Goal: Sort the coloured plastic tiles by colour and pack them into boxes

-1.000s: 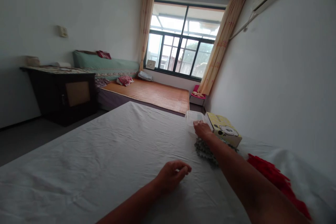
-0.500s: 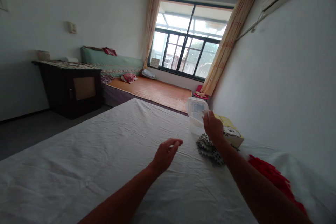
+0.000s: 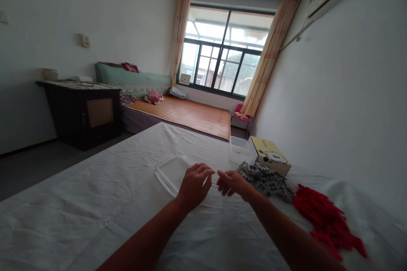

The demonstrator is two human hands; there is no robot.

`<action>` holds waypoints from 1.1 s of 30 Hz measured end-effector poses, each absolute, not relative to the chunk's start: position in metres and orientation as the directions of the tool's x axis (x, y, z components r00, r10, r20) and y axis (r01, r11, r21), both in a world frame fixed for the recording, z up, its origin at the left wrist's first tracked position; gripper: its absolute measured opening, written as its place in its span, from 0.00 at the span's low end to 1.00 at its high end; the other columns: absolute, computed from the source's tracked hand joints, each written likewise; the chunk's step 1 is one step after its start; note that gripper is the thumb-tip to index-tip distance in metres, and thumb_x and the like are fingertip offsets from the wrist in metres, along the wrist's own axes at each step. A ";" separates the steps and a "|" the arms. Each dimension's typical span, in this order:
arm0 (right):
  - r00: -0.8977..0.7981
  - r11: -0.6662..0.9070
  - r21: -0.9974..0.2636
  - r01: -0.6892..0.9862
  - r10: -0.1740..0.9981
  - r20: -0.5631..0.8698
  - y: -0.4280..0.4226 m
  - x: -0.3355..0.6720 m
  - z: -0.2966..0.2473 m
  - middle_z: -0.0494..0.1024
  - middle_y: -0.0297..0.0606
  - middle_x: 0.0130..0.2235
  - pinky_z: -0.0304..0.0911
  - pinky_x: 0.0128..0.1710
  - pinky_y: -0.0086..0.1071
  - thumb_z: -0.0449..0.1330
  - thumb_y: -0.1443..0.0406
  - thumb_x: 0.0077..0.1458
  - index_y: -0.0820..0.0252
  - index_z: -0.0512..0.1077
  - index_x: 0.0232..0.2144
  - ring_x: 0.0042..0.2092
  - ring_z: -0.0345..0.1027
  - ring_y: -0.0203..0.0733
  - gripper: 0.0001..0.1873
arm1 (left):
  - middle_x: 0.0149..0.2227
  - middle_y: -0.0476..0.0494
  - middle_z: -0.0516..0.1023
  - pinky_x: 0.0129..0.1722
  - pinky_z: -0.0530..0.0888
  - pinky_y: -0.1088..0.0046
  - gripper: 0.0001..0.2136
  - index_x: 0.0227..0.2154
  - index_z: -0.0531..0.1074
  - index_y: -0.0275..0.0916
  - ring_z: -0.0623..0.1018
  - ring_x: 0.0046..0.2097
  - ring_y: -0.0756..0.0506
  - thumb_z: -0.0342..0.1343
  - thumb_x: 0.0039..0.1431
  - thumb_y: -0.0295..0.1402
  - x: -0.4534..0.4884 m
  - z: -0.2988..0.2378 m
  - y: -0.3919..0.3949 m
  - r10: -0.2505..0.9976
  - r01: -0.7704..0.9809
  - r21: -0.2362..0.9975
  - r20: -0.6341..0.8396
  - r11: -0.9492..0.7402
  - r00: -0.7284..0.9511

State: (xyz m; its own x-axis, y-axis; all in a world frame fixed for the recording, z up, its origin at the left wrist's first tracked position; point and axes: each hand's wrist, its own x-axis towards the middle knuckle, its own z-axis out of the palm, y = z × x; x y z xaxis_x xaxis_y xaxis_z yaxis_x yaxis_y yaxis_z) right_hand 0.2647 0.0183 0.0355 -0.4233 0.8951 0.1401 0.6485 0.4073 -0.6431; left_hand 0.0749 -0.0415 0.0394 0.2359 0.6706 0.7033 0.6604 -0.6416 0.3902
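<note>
A clear plastic lid [image 3: 171, 173] lies flat on the white cloth, partly hidden behind my left hand [image 3: 195, 184]. My left hand is open above the lid's near right side, its thumb apart from the bent fingers. Whether it touches the lid I cannot tell. My right hand [image 3: 233, 184] is close by on the right, fingers loosely bent toward the left, with no object visible in it. Beyond it stands a clear plastic container [image 3: 240, 150], uncovered. Beside the right wrist is a heap of small grey toothed pieces [image 3: 265, 180].
A yellow printed box [image 3: 270, 156] stands beside the container. Red pieces [image 3: 324, 220] are heaped at the right of the cloth [image 3: 104, 194]. A bed with a woven mat [image 3: 193, 112], a dark cabinet [image 3: 85, 110] and a pink chair [image 3: 241, 113] are beyond.
My right hand has come away from the container toward my left hand. The lid, earlier at the container, now lies on the cloth to the left. The view has shifted slightly.
</note>
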 end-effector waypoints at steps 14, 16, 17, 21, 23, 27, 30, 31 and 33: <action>-0.243 0.188 0.231 0.955 0.940 0.239 0.096 0.304 0.099 0.78 0.50 0.41 0.60 0.44 0.39 0.45 0.67 0.62 0.61 0.72 0.41 0.45 0.71 0.48 0.16 | 0.40 0.46 0.79 0.57 0.59 0.57 0.12 0.38 0.74 0.44 0.72 0.50 0.43 0.51 0.56 0.23 0.091 0.022 -0.046 0.631 0.626 0.301 0.661 -0.719 0.407; -0.277 0.211 0.248 0.946 0.921 0.272 0.073 0.301 0.113 0.77 0.47 0.44 0.59 0.45 0.37 0.44 0.65 0.63 0.58 0.70 0.44 0.47 0.69 0.46 0.16 | 0.41 0.45 0.78 0.55 0.63 0.60 0.12 0.39 0.74 0.43 0.72 0.49 0.44 0.50 0.56 0.23 0.090 0.024 -0.044 0.651 0.587 0.386 0.677 -0.712 0.343; -0.311 0.244 0.247 0.938 0.907 0.284 0.055 0.299 0.120 0.77 0.45 0.45 0.59 0.46 0.35 0.44 0.64 0.63 0.56 0.70 0.45 0.48 0.68 0.45 0.16 | 0.41 0.45 0.78 0.53 0.66 0.62 0.13 0.40 0.74 0.43 0.73 0.48 0.44 0.50 0.56 0.23 0.089 0.025 -0.042 0.670 0.563 0.446 0.686 -0.696 0.284; -0.485 0.458 0.160 0.874 0.819 0.307 -0.046 0.300 0.120 0.78 0.40 0.42 0.61 0.40 0.31 0.43 0.63 0.63 0.52 0.70 0.43 0.44 0.68 0.42 0.16 | 0.43 0.42 0.78 0.50 0.71 0.62 0.12 0.41 0.74 0.39 0.75 0.47 0.44 0.48 0.58 0.27 0.082 0.031 -0.031 0.764 0.439 0.685 0.645 -0.581 0.004; -0.543 0.538 0.097 0.838 0.800 0.255 -0.102 0.301 0.102 0.78 0.37 0.38 0.62 0.37 0.31 0.43 0.64 0.62 0.49 0.70 0.40 0.40 0.69 0.41 0.16 | 0.43 0.41 0.78 0.48 0.72 0.62 0.13 0.42 0.74 0.38 0.76 0.47 0.43 0.47 0.58 0.30 0.081 0.033 -0.027 0.810 0.355 0.766 0.585 -0.536 -0.041; -0.576 0.574 0.041 0.818 0.814 0.074 -0.178 0.302 0.055 0.79 0.29 0.33 0.65 0.28 0.35 0.51 0.60 0.57 0.42 0.70 0.36 0.35 0.71 0.44 0.09 | 0.43 0.41 0.79 0.47 0.73 0.61 0.13 0.42 0.74 0.37 0.77 0.47 0.42 0.49 0.58 0.34 0.092 0.029 -0.031 0.867 0.248 0.836 0.496 -0.490 0.044; -0.563 0.562 -0.074 0.824 0.826 0.008 -0.191 0.312 0.051 0.80 0.24 0.33 0.67 0.26 0.35 0.56 0.54 0.54 0.37 0.71 0.36 0.35 0.72 0.46 0.07 | 0.45 0.41 0.78 0.48 0.73 0.62 0.14 0.43 0.74 0.38 0.76 0.48 0.42 0.49 0.59 0.37 0.106 0.020 -0.040 0.870 0.235 0.840 0.455 -0.490 0.191; -0.551 0.550 -0.161 0.819 0.833 0.043 -0.187 0.322 0.058 0.80 0.24 0.35 0.68 0.29 0.35 0.57 0.52 0.52 0.37 0.71 0.37 0.36 0.72 0.46 0.09 | 0.46 0.41 0.77 0.48 0.73 0.62 0.14 0.44 0.73 0.39 0.75 0.49 0.42 0.49 0.59 0.37 0.110 0.018 -0.043 0.863 0.237 0.835 0.446 -0.497 0.239; -0.440 0.482 -0.316 0.817 0.876 0.197 -0.167 0.355 0.078 0.79 0.28 0.40 0.69 0.39 0.35 0.58 0.49 0.51 0.42 0.71 0.42 0.40 0.72 0.45 0.17 | 0.47 0.40 0.76 0.49 0.73 0.62 0.14 0.45 0.73 0.40 0.74 0.50 0.42 0.49 0.60 0.38 0.115 0.013 -0.047 0.840 0.244 0.818 0.443 -0.522 0.311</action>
